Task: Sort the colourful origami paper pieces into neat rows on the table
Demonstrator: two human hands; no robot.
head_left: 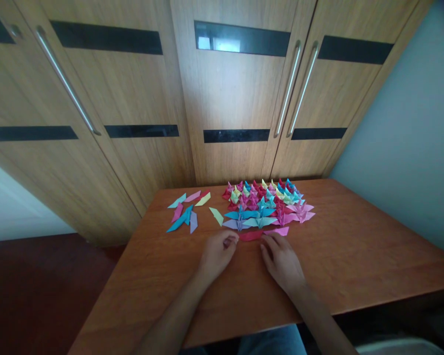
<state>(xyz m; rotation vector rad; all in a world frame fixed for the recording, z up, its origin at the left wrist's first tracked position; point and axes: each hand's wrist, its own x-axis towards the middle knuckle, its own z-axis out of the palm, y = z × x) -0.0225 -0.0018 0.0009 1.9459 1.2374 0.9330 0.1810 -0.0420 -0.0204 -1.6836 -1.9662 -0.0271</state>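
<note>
A red folded paper piece (250,236) lies between my hands at the near edge of the origami group. My left hand (217,255) is closed, fingers curled and fingertips pinched at the red piece's left end. On its other end rest the bent fingers and thumb of my right hand (284,262). A pink folded piece (281,230) lies just beyond my right fingers, partly hidden by them. Right behind are winged paper cranes in lilac (238,224), mint (260,222) and pink (301,213), with rows of more colourful cranes (259,195) farther back.
Several flat folded pieces lie at the left, among them a blue one (180,220), a lilac one (194,222) and a yellow one (203,199). A pale green piece (216,216) sits nearer the cranes. Beyond the wooden table (355,246) stands a wardrobe (229,93).
</note>
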